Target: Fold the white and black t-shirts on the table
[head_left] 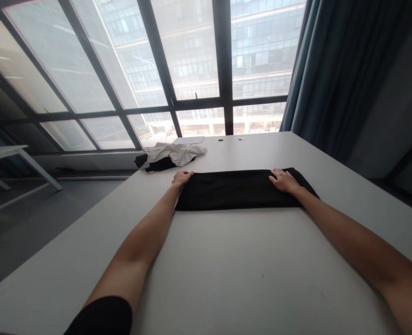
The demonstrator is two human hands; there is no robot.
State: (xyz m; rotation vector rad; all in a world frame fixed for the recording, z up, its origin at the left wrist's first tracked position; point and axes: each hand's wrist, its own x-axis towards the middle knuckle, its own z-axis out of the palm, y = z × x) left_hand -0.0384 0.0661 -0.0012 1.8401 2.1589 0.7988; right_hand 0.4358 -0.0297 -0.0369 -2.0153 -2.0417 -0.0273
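Observation:
A black cloth (233,190) lies folded into a long flat strip across the white table (226,265). My left hand (182,178) sits at the strip's left end, fingers curled over its far corner. My right hand (283,180) rests flat on the cloth near its right end, fingers stretched out toward the far edge. Both arms reach straight out over the table.
A crumpled pile of white and black clothes (171,156) lies at the table's far left. Behind it a sheet of paper (189,140) and two round cable holes (220,139) sit by the window. A blue curtain (331,70) hangs at right; another table (6,153) stands at left.

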